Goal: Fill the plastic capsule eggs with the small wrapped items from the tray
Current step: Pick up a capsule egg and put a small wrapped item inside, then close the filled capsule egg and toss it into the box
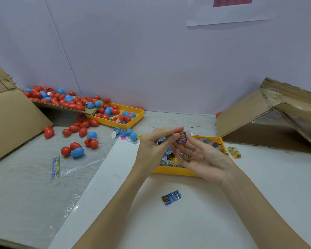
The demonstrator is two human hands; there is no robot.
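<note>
The left hand [151, 146] and right hand [201, 157] meet in a narrow grip above the yellow tray [174, 170], pinching a red capsule egg [181, 139] with a wrapped item pressed into it. The wrapper looks bulky; if it juts past the rim, the halves may not snap shut. One stray packet [171, 198] lies on the desk toward its near edge.

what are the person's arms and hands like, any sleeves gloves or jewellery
Both forearms are bare as far as the frame shows, with no sleeves in view. The left hand and right hand wear no gloves, and no rings, watch or bracelet are visible.
</note>
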